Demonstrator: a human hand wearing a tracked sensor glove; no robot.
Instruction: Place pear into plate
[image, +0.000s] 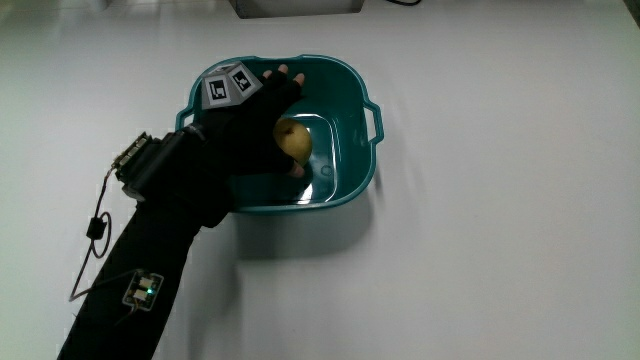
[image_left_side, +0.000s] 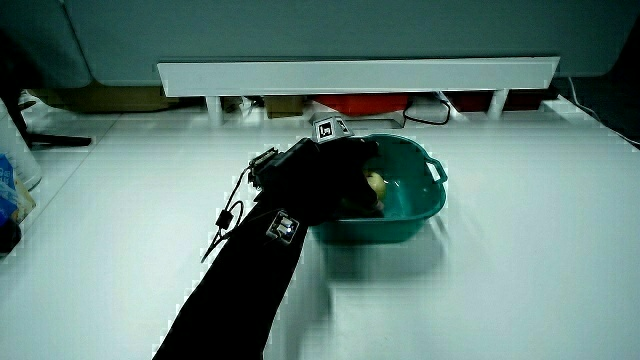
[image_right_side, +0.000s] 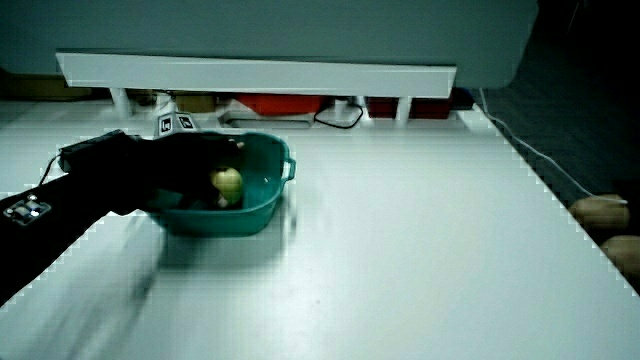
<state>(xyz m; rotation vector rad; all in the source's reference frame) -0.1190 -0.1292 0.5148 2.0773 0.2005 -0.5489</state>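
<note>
A teal basin (image: 349, 72) with two small handles stands on the white table and serves as the plate. The yellow-green pear (image: 296, 141) is inside it, low over the basin's floor. The gloved hand (image: 262, 112) reaches over the basin's rim and curls around the pear, with the patterned cube (image: 228, 83) on its back. Fingers wrap one side of the fruit and the thumb shows under it. Both side views show the pear (image_left_side: 377, 183) (image_right_side: 228, 181) inside the basin (image_left_side: 424, 203) (image_right_side: 266, 206), partly covered by the hand (image_left_side: 341, 171) (image_right_side: 181, 160). Whether the pear touches the floor is hidden.
The forearm (image: 150, 250) carries a small box and a thin cable. A low white partition (image_left_side: 360, 75) (image_right_side: 250, 72) runs along the table's edge farthest from the person, with cables and a red object under it. A white box (image: 296, 6) lies near that edge.
</note>
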